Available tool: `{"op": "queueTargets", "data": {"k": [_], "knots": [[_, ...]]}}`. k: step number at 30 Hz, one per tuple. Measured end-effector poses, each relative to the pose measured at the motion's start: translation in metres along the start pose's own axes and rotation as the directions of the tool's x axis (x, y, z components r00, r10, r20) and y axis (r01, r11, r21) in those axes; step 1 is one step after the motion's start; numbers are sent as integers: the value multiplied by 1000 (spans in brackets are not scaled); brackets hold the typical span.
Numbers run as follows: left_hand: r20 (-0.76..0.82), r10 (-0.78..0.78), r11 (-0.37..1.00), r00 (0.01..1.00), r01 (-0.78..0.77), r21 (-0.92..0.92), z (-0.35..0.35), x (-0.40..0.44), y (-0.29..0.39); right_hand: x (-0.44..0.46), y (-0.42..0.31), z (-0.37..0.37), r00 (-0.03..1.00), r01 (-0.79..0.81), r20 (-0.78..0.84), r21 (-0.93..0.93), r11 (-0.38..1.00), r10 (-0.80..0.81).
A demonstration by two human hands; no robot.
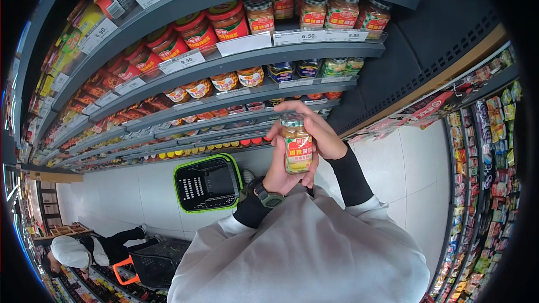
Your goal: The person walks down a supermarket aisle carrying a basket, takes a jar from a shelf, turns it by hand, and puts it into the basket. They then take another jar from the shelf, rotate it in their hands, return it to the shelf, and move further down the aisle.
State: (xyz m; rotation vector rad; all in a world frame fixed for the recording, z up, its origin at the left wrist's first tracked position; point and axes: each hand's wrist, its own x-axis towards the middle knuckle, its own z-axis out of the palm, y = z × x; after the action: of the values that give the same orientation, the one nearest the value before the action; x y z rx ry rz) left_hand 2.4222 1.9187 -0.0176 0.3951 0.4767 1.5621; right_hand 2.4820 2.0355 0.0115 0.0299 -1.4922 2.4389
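Note:
A glass jar (297, 148) with a checkered green-and-white lid and a red-and-yellow label is upright in front of my chest. My left hand (282, 173), with a dark watch (268, 195) on its wrist, is closed on the jar's lower left side, thumb along the glass. My right hand (321, 134) wraps the right side and back of the jar, with fingers behind the lid. Similar jars with checkered lids (342, 12) stand on an upper shelf beyond my hands. The jar hides some of my fingers.
A black shopping basket (178, 188) with a green rim sits on the floor to the left. Curved grey shelves (241, 53) of jars run ahead. At lower left are another person (73, 251) and a dark basket with an orange handle (119, 272). Packaged-goods racks (497, 157) stand right.

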Motion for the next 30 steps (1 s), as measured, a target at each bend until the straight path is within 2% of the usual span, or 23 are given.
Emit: {"op": "queueTargets", "data": {"k": [9, 15, 27, 30], "knots": [[-29, 10, 996, 1000, -8, 88, -2, 1, -1, -2, 4, -2, 999, 9, -37, 21, 1000, -8], [-106, 10, 991, 994, 4, 134, -3, 0, -3, -2, 7, -2, 998, -3, -61, -23, 1000, 2], [-68, -1, 995, 998, 8, 104, -13, -1, -2, -3, 7, -1, 997, -25, -70, -89, 996, 18], [-59, 48, 983, 997, -37, 179, -12, 0, 2, -2, 5, -3, 996, -34, -84, -124, 992, 24]]}}
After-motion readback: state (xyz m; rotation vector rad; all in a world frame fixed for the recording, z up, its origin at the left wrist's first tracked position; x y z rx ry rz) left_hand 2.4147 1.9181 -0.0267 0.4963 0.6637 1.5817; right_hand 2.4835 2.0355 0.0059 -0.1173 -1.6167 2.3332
